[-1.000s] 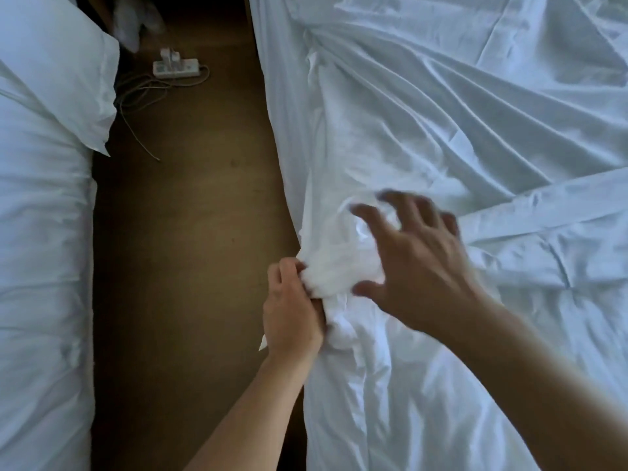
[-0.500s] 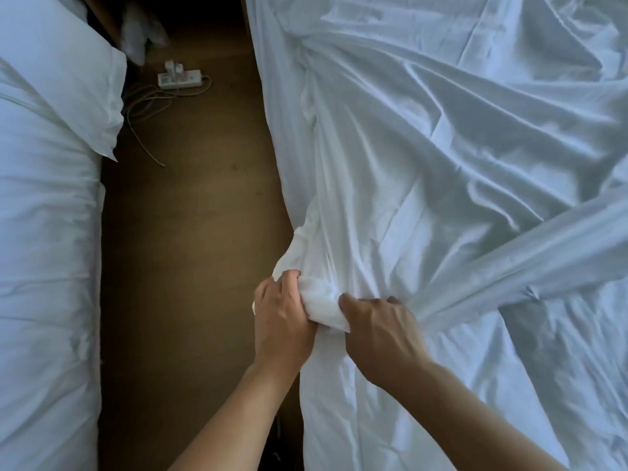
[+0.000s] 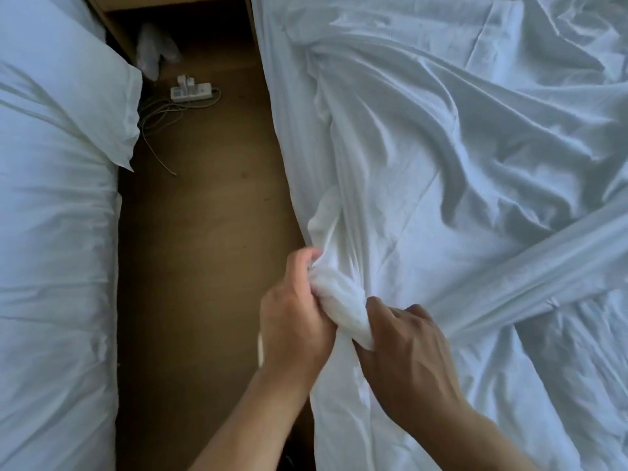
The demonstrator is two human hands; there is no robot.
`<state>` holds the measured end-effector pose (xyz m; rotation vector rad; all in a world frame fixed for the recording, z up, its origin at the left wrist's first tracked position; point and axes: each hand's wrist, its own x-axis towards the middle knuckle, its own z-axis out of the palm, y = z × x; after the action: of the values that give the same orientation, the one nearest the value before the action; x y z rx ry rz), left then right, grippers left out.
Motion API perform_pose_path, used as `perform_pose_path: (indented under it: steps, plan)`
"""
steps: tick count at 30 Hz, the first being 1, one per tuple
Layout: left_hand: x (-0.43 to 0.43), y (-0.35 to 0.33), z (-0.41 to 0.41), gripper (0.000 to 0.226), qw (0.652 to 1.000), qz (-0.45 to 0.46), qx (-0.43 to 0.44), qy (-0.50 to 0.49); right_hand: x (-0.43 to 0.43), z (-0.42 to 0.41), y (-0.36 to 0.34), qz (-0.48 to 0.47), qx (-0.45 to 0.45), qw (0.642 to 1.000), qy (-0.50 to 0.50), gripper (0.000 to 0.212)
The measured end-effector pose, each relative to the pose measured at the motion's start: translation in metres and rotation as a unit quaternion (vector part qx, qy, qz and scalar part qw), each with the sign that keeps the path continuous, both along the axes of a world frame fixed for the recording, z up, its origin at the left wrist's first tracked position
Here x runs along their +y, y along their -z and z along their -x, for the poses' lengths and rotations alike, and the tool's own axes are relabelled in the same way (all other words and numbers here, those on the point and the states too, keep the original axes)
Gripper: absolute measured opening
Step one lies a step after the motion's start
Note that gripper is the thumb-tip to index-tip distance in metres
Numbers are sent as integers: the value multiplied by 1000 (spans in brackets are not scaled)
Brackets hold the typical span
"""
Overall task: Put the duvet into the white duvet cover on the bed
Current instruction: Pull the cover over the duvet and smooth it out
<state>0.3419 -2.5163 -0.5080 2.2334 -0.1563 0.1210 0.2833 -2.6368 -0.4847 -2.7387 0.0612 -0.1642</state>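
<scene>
Left hand (image 3: 295, 312) and right hand (image 3: 406, 345) both clench one bunched corner of the crumpled white fabric duvet cover (image 3: 441, 185) at the bed's edge

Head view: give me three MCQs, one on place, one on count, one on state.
1. The power strip lies: A on the floor; B on a pillow; C on a chair.
2. How many of left hand and right hand grip the cloth bunch? A none; B one; C two.
3. The cover is: A folded flat; B rumpled; C hung up.
Answers: 1 A, it sits on the brown floor by loose cables. 2 C, fingers of both curl round the bunch. 3 B, creases run all over it.
</scene>
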Motion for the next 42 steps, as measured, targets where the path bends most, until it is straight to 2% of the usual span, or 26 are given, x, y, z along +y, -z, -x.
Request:
perform_pose_path:
  steps: [1, 3, 5, 6, 7, 9, 10, 11, 12, 14, 15, 17, 20, 21, 22, 24, 26, 27, 29, 31, 32, 33, 35, 37, 40, 42]
  plan:
    - [3, -9, -4, 44, 999, -17, -36, 22, -3, -1, -3, -3, -18, 1000, 5, 29]
    - [2, -22, -3, 49, 998, -25, -48, 39, -9, -1, -5, -19, -38, 999, 15, 30]
    - [-4, -29, 11, 49, 999, -18, -10, 42, -15, 3, -5, -34, -21, 998, 53, 27]
    - [-9, -32, 18, 47, 999, -14, 13, 39, -15, 7, -6, -40, -1, 995, 87, 20]
    - [-14, -32, 25, 45, 999, -10, 35, 37, -15, 11, -6, -56, 35, 990, 124, 23]
    - [-29, -28, 31, 46, 998, -12, 40, 48, -14, 16, -4, -72, 89, 978, 172, 62]
    - [-36, -27, 33, 49, 998, -12, 39, 57, -15, 16, -3, -53, 97, 978, 176, 72]
    - [-43, -26, 34, 52, 997, -13, 41, 66, -16, 12, -1, -34, 101, 979, 173, 73]
    - [-47, -25, 35, 57, 997, -12, 40, 70, -18, 8, -1, -27, 99, 980, 171, 62]
    - [-47, -20, 33, 69, 997, 10, 52, 54, -20, 0, -1, -69, 69, 980, 175, 26]
    - [-42, -16, 28, 78, 994, 40, 90, 48, -20, -2, -2, -106, 43, 975, 191, 28]
    - [-25, -2, 12, 97, 974, 78, 203, 70, -19, 1, -3, -158, 3, 963, 217, 20]
    - [13, 23, -14, 124, 911, -39, 370, 178, -21, 5, -8, -165, -17, 953, 254, 28]
    - [24, 31, -18, 128, 892, -24, 404, 203, -25, 4, -10, -164, -16, 952, 259, 27]
    - [31, 40, -17, 124, 876, 36, 430, 215, -29, 3, -11, -165, -9, 952, 257, 25]
    - [35, 58, -7, 98, 850, 170, 456, 201, -31, -3, -11, -160, 22, 958, 235, 30]
    - [32, 72, 5, 62, 848, 215, 461, 149, -26, -6, -9, -121, 48, 970, 205, 33]
    - [31, 79, 10, 52, 846, 228, 466, 121, -22, -7, -7, -86, 54, 976, 191, 37]
    - [30, 84, 16, 58, 828, 263, 487, 94, -14, -8, -3, -23, 57, 986, 154, 47]
    - [31, 82, 19, 70, 794, 311, 512, 99, -7, -9, 1, -19, 55, 989, 134, 48]
    - [31, 82, 20, 74, 791, 318, 514, 96, -5, -11, 2, -23, 53, 990, 131, 48]
    - [32, 82, 21, 71, 796, 320, 505, 92, -3, -12, 4, -24, 51, 990, 130, 48]
    - [34, 76, 25, 46, 809, 328, 482, 78, 0, -13, 6, -22, 59, 988, 140, 54]
    - [36, 63, 31, 26, 796, 344, 494, 60, 4, -13, 6, -33, 80, 980, 179, 75]
    - [34, 44, 44, 26, 753, 378, 534, 72, 8, -15, 7, -72, 127, 964, 222, 97]
    - [33, 35, 52, 29, 699, 420, 570, 96, 0, -18, 5, -92, 156, 959, 218, 85]
